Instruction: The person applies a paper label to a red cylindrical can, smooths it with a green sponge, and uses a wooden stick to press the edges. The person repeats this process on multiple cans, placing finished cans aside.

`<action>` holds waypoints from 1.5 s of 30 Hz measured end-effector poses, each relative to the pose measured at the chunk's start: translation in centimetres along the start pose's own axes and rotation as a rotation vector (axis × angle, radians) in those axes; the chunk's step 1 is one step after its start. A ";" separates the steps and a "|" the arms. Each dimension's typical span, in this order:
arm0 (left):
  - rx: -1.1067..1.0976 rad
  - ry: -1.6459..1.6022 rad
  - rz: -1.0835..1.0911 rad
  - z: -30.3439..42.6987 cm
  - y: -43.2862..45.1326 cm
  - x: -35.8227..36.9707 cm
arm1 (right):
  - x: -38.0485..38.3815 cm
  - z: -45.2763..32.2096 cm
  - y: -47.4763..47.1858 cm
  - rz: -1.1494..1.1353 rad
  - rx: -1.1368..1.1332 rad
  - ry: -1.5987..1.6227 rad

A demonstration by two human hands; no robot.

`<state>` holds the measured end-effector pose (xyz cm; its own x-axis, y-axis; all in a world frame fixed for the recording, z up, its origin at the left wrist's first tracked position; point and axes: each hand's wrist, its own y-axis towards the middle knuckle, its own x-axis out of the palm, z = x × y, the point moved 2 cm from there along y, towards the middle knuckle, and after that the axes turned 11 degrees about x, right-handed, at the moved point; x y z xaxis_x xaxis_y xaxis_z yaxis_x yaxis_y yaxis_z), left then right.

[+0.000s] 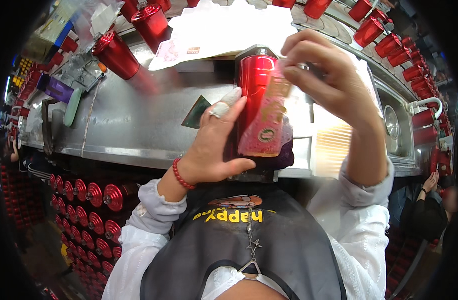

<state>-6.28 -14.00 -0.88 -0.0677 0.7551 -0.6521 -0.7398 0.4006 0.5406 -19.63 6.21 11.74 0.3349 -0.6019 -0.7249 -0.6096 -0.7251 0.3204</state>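
A glossy red bottle [253,80] with a clear threaded neck lies in a dark holder in front of me, its neck pointing away. Across its right side runs a pink decal film [264,131] with gold print and a round green mark. My right hand [322,71] pinches the film's upper end between thumb and fingers, lifted off the bottle's upper right. My left hand [217,138] rests along the bottle's left side, fingers apart, with white wraps on its fingertips. Beside those fingers is a dark green triangular piece [197,111]. A dark purple cloth [286,153] sits at the bottle's lower right.
White decal sheets [229,26] lie beyond the bottle. Red bottles [116,54] stand at the left and along a conveyor [322,26]. A purple holder [54,88] is at far left, a sink [396,129] at right. Racked red bottles fill the lower left. A co-worker's hand [430,182] shows at far right.
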 end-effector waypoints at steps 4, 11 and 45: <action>-0.100 -0.422 0.347 -0.2 -0.4 0.6 | 4.0 4.3 0.9 0.107 0.146 -0.056; -0.005 0.045 0.189 -0.3 1.1 1.6 | 4.4 5.8 1.4 0.243 0.077 -0.157; 0.026 0.010 0.163 -2.6 2.4 1.1 | 7.5 5.0 -5.7 0.200 0.174 0.068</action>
<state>-9.90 -13.55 -1.66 -0.1922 0.8062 -0.5596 -0.7006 0.2866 0.6535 -17.25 7.52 1.40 0.2398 -0.7527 -0.6131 -0.7807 -0.5249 0.3391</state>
